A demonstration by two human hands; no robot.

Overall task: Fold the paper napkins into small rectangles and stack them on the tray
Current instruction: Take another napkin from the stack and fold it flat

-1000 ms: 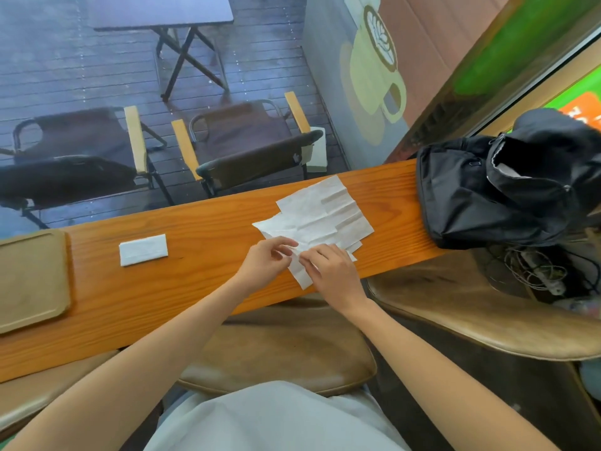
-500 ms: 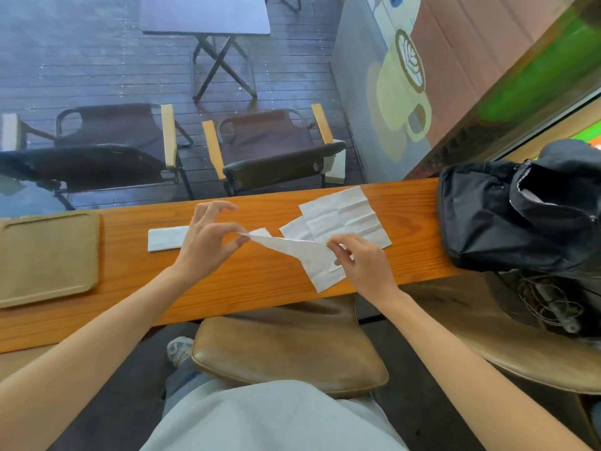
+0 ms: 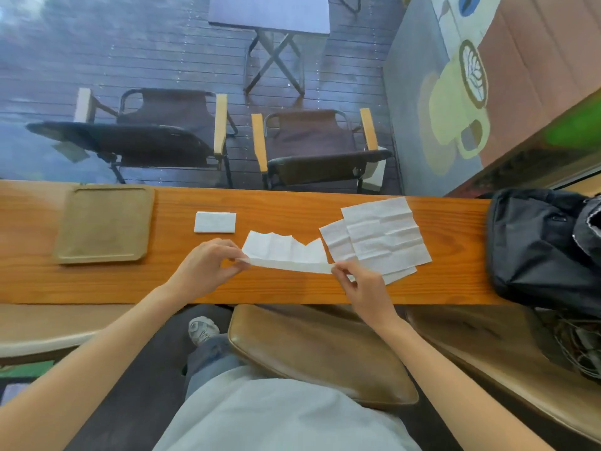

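Held item: one white napkin (image 3: 286, 253), stretched mid-frame just above the wooden counter (image 3: 292, 288), my left hand (image 3: 208, 268) pinching its left end between thumb and fingertips and my right hand (image 3: 364, 286) pinching its right end the same way. Laid out: a pile of unfolded napkins (image 3: 387, 236) to the right of centre, touching the counter; one folded napkin (image 3: 215, 222), a small rectangle, left of centre; the brown tray (image 3: 104, 222) at the left of the frame, apart from the folded piece; a black bag (image 3: 546, 249) at the right edge
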